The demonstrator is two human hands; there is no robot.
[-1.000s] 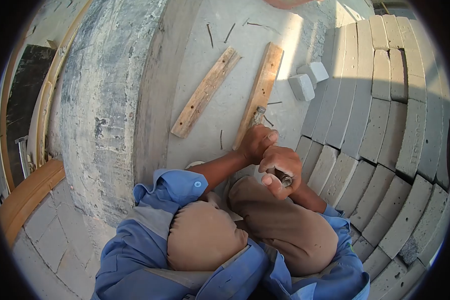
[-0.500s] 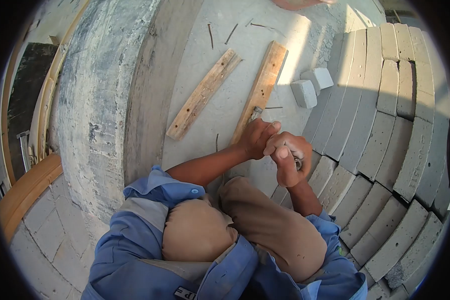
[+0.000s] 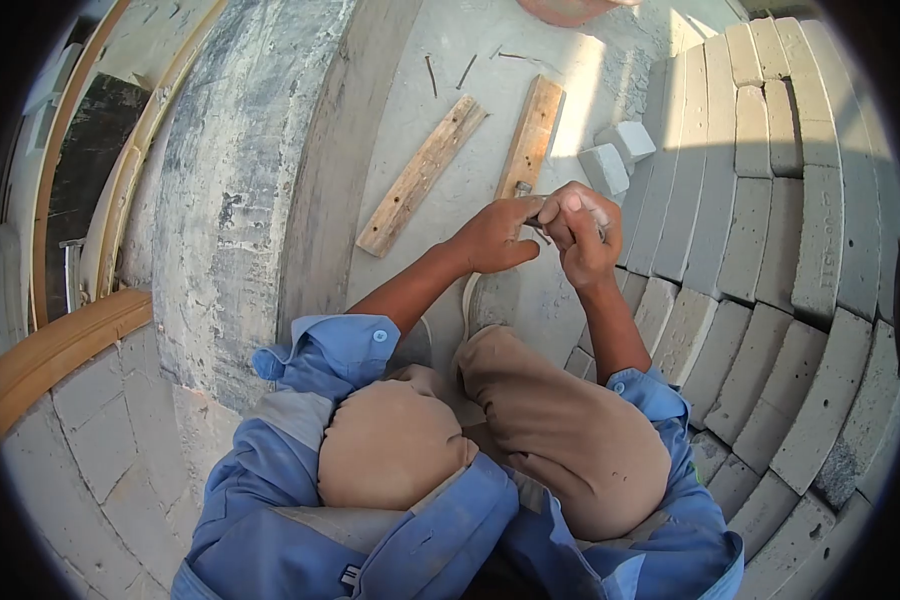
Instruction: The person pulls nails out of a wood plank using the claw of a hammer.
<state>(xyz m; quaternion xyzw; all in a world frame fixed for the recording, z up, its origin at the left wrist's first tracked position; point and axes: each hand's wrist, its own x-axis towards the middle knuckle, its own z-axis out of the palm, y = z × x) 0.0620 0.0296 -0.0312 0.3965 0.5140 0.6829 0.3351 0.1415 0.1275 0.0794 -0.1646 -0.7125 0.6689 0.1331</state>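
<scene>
My left hand [image 3: 498, 236] and my right hand [image 3: 584, 232] meet in front of my knees, fingers closed. A thin, dark, nail-like metal piece [image 3: 536, 223] shows between their fingertips, partly hidden; both hands appear to pinch it. Just above my left fingers a small metal end [image 3: 523, 188], perhaps a hammer head, shows against a wooden strip [image 3: 533, 125] with nail holes. Another wooden strip [image 3: 422, 178] lies to the left on the grey floor. Several loose nails lie farther off, including one bent nail [image 3: 431, 76] and a straighter nail [image 3: 467, 71].
Stacked grey blocks [image 3: 715, 170] rise along my right side. Two pale block pieces [image 3: 604, 168] sit beside them. A large weathered grey slab [image 3: 235, 190] stands on my left, with a curved wooden bar [image 3: 70, 345] beyond. A reddish basin [image 3: 568, 8] shows at the top.
My hands have moved up and slightly apart, uncovering the dark metal piece between them. My right hand has turned, and the round metal end seen in it is now hidden. The view has shifted a little.
</scene>
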